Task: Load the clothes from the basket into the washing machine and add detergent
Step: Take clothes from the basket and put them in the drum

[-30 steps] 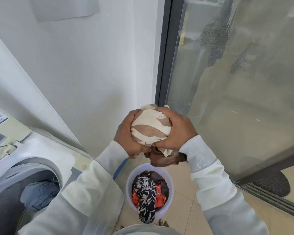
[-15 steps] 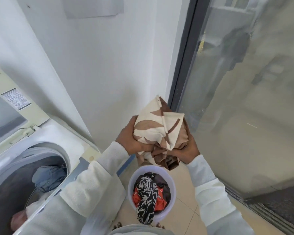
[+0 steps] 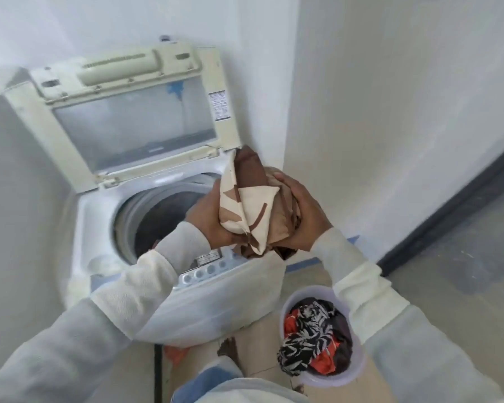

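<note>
So that nothing trails, the left hand (image 3: 207, 218) and right hand (image 3: 304, 216) clasp the bunched garment (image 3: 252, 207) between them above the right rim of the washing machine (image 3: 96, 216); the basket (image 3: 332, 383) stands near right.

We hold the bundle of cloth (image 3: 250, 210) between our fingers (image 3: 288, 184). Left of and below them opens the washing machine (image 3: 99, 216), its lid (image 3: 134, 117) raised behind. Below our fingers, right of the washing machine, the basket (image 3: 332, 383) with clothes (image 3: 312, 341) stands on the floor (image 3: 448, 286).
</note>
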